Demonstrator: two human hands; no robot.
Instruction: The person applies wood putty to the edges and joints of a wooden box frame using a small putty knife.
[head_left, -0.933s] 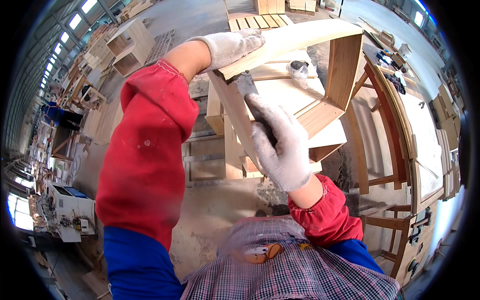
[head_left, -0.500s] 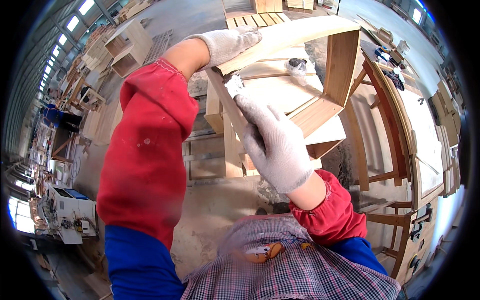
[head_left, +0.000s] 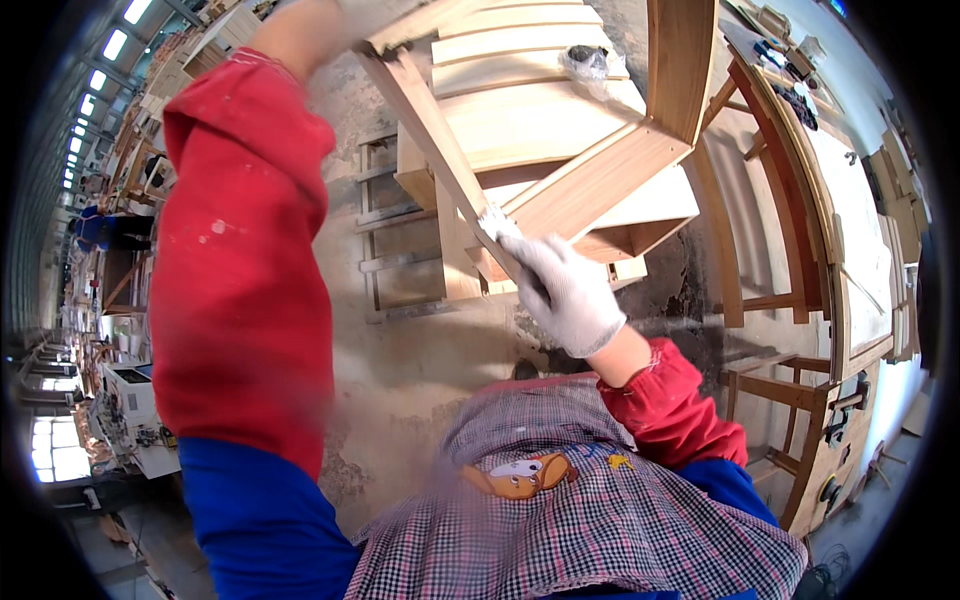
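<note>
A pale wooden drawer-like frame (head_left: 425,125) stands tilted over other woodwork, one long side running down toward me. My right hand (head_left: 572,300), in a whitish knit glove, is closed with its fingertips pressing a crumpled white wad (head_left: 497,222) to the near end of that side, by the joint with the front board (head_left: 590,185). Whether the wad is cloth or paper, I cannot make out. My left hand (head_left: 312,32) is at the top left beside the frame's far corner; motion smears it and its fingers cannot be made out.
Beneath the frame sits a slatted wooden piece (head_left: 530,120) with a clear plastic bag (head_left: 590,68) holding something dark. A wooden pallet (head_left: 385,225) lies on the floor to the left. To the right stands a workbench (head_left: 850,230) with clamps. Another person (head_left: 100,230) works far left.
My right hand has slid the white wad along the side toward me, from the far corner to the near joint. The frame has tilted and shifted left, and my left hand has moved up and left.
</note>
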